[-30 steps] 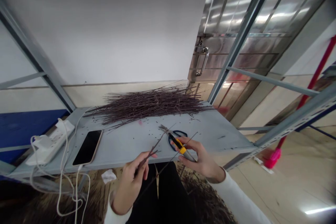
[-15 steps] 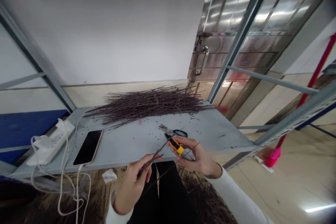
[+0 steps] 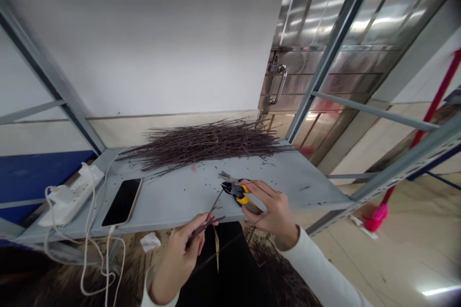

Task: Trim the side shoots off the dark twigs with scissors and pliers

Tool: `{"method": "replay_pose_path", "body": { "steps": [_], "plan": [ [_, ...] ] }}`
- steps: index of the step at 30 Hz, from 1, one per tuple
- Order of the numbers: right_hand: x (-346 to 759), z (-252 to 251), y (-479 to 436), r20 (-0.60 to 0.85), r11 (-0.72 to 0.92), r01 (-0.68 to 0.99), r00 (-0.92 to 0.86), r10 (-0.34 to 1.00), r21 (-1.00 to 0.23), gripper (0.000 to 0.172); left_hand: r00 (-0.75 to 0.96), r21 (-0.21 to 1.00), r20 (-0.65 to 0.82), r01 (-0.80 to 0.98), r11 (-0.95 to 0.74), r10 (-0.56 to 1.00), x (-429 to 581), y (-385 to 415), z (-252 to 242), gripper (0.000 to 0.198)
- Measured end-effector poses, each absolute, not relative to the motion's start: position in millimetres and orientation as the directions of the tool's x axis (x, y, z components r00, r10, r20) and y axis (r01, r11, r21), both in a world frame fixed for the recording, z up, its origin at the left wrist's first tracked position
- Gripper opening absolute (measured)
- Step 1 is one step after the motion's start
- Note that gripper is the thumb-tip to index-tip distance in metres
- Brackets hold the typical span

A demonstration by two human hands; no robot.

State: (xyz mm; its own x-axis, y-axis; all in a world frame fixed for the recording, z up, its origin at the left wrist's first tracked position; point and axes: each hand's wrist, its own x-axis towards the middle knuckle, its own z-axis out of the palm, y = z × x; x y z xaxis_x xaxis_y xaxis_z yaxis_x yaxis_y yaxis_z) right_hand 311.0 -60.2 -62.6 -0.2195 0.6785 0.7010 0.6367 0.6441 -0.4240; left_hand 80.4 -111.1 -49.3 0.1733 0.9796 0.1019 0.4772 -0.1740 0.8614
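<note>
Several thin dark twigs [image 3: 199, 231] are pinched in my left hand [image 3: 182, 249], just in front of the shelf's front edge. My right hand [image 3: 272, 208] is wrapped round yellow-and-black pliers [image 3: 245, 195], their jaws parted at the upper tip of one twig. Partly hidden behind the pliers, scissors [image 3: 226, 176] lie on the grey shelf [image 3: 165, 201]. A long heap of dark twigs [image 3: 212, 143] stretches along the back of the shelf.
At the left of the shelf are a phone [image 3: 121, 202] with a cable plugged in and a white power strip [image 3: 72, 196]. Metal posts [image 3: 320, 74] rise at both sides. More twigs [image 3: 288, 273] lie below, beside my legs.
My right hand has turned the pliers, and their jaws have opened and moved slightly left towards the twig's tip. My left hand has shifted slightly down.
</note>
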Motion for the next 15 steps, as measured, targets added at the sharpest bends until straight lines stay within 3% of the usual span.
{"method": "replay_pose_path", "body": {
  "steps": [2,5,8,11,15],
  "plan": [
    [312,-65,-59,0.758,0.635,0.708,-0.219,0.614,-0.309,0.042,0.214,0.868,0.082,0.464,-0.176,0.973,82,-111,-47,0.034],
    [313,-66,-59,0.753,0.677,0.659,-0.25,0.609,-0.328,0.044,0.23,0.861,0.075,0.475,-0.179,0.97,79,-109,-43,0.032],
    [314,-59,-63,0.63,0.688,0.498,-0.312,0.711,-0.529,0.045,0.223,0.869,0.072,0.464,-0.171,0.972,69,-104,-42,0.036],
    [315,-49,-71,0.393,0.551,0.351,-0.429,0.813,-0.757,0.041,0.275,0.886,0.043,0.434,-0.164,0.96,57,-96,-43,0.037],
    [310,-45,-80,0.154,0.28,0.104,-0.634,0.758,-0.954,0.026,0.318,0.893,0.084,0.396,-0.213,0.944,55,-83,-45,0.035]
  ]
}}
